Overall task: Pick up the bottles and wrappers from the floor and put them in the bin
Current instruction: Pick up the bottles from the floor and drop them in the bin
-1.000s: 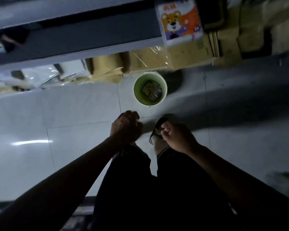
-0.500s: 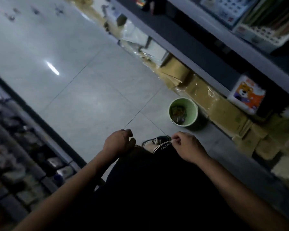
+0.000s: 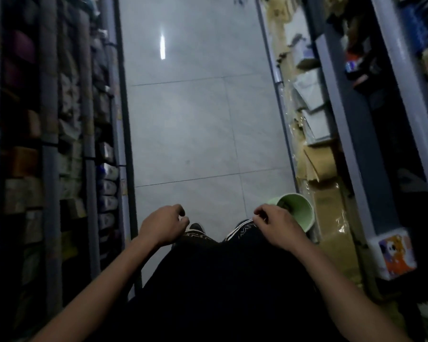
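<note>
- Risk of knocking over the round pale-green plastic bin [image 3: 298, 213]: stands on the grey tiled floor [image 3: 190, 124] just beside the right foot and close under the right arm, so a careless step or swing of that arm could tip it and spill what is inside.
- Risk of missing litter altogether: no bottle or wrapper visible on the stretch of floor ahead, dim light and blur everywhere; a few dark specks at the far end of the aisle, too small to identify.
- Risk of brushing stock off the packed shelving on the left [image 3: 59, 144] or snagging the plastic-wrapped brown cardboard cartons [image 3: 316, 169] along the right-hand side, since the aisle between them looks narrow.
- Bin contents mostly hidden behind the right hand; only a dark patch inside the rim, not identifiable.
- Left hand [image 3: 162, 224]: fingers loosely curled, holding nothing visible, hanging just above the dark trousers [image 3: 220, 280] near the left knee; contact with the cloth not certain.
- Right hand [image 3: 277, 224]: fingers bent, thumb and forefinger tips close together at the white-striped trouser fabric over the right knee, apparently pinching it, though blur leaves this uncertain; no bottle or wrapper in it.
</note>
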Action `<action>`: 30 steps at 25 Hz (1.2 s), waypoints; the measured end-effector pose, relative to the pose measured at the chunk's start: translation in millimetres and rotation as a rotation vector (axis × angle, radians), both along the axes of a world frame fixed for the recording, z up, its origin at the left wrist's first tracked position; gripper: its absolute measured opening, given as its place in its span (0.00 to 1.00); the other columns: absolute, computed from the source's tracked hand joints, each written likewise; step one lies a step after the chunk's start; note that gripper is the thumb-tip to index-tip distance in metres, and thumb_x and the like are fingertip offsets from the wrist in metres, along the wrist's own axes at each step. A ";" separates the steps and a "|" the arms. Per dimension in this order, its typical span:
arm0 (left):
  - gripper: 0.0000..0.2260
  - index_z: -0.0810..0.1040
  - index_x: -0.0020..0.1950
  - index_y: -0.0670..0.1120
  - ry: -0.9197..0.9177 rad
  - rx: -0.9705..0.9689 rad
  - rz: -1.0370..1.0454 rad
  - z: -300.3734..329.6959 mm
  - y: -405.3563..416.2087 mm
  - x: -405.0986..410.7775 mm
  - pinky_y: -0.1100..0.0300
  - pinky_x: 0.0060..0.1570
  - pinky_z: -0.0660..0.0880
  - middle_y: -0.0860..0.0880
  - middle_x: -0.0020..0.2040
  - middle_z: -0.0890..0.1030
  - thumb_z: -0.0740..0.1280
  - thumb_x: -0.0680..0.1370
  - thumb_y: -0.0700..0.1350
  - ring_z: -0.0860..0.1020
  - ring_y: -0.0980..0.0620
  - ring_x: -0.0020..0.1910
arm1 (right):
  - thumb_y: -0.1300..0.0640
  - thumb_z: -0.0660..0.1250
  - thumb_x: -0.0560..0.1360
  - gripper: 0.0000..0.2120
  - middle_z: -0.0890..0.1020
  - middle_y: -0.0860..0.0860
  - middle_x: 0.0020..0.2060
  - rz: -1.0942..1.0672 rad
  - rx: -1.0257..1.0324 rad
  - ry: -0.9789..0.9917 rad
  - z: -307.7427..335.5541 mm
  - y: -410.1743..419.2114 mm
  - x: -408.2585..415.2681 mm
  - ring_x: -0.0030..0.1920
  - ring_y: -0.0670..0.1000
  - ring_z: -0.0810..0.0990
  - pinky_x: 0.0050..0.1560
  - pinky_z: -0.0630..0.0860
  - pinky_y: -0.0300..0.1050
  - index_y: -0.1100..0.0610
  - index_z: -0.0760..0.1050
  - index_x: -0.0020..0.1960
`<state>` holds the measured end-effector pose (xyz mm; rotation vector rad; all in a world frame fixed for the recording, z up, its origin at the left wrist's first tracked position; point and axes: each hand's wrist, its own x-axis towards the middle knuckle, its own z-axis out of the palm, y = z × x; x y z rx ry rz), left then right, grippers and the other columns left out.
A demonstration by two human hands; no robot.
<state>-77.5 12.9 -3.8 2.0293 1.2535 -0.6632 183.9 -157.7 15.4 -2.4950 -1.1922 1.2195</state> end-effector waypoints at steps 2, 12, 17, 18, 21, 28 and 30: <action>0.18 0.79 0.62 0.52 -0.007 -0.006 0.045 8.8 0.8 -1.9 0.51 0.51 0.79 0.50 0.57 0.84 0.60 0.78 0.58 0.80 0.48 0.53 | 0.43 0.64 0.78 0.14 0.83 0.46 0.50 0.039 0.008 -0.011 5.1 9.5 6.6 0.49 0.48 0.82 0.54 0.80 0.51 0.49 0.80 0.58; 0.14 0.79 0.59 0.53 -0.061 0.063 0.295 25.6 29.0 61.4 0.52 0.50 0.79 0.54 0.51 0.84 0.61 0.80 0.56 0.80 0.51 0.48 | 0.45 0.62 0.80 0.14 0.82 0.47 0.53 0.154 -0.001 -0.013 4.6 58.8 96.9 0.50 0.47 0.80 0.49 0.77 0.46 0.50 0.79 0.61; 0.13 0.80 0.57 0.55 -0.022 0.080 0.464 20.9 53.2 64.9 0.52 0.48 0.80 0.56 0.50 0.84 0.61 0.79 0.58 0.82 0.52 0.47 | 0.44 0.61 0.80 0.17 0.82 0.46 0.53 0.277 0.013 0.021 -2.4 140.1 132.6 0.52 0.48 0.80 0.53 0.79 0.50 0.50 0.79 0.62; 0.12 0.80 0.56 0.56 -0.012 0.083 0.508 21.1 61.4 63.5 0.52 0.48 0.80 0.57 0.49 0.84 0.61 0.79 0.58 0.82 0.53 0.46 | 0.44 0.61 0.80 0.17 0.82 0.46 0.53 0.293 0.017 0.020 -0.9 161.0 138.3 0.52 0.48 0.81 0.54 0.79 0.51 0.50 0.78 0.62; 0.09 0.80 0.55 0.55 0.011 0.078 0.575 21.3 98.2 62.5 0.55 0.45 0.77 0.56 0.49 0.84 0.63 0.80 0.55 0.81 0.54 0.46 | 0.45 0.61 0.81 0.17 0.82 0.46 0.54 0.328 0.034 0.030 7.3 233.7 151.1 0.52 0.48 0.80 0.55 0.79 0.52 0.51 0.78 0.64; 0.10 0.80 0.57 0.54 -0.003 0.042 0.517 18.5 280.5 102.0 0.53 0.47 0.79 0.55 0.50 0.84 0.62 0.80 0.54 0.81 0.52 0.47 | 0.45 0.62 0.81 0.16 0.81 0.46 0.52 0.290 0.049 -0.005 20.5 402.4 187.4 0.50 0.47 0.80 0.53 0.78 0.49 0.51 0.78 0.63; 0.12 0.80 0.58 0.54 -0.023 0.042 0.413 21.3 336.2 133.9 0.52 0.48 0.79 0.55 0.50 0.84 0.61 0.80 0.55 0.82 0.52 0.48 | 0.45 0.62 0.81 0.15 0.81 0.45 0.51 0.227 0.067 -0.017 26.2 432.2 204.9 0.48 0.46 0.80 0.52 0.78 0.49 0.51 0.79 0.62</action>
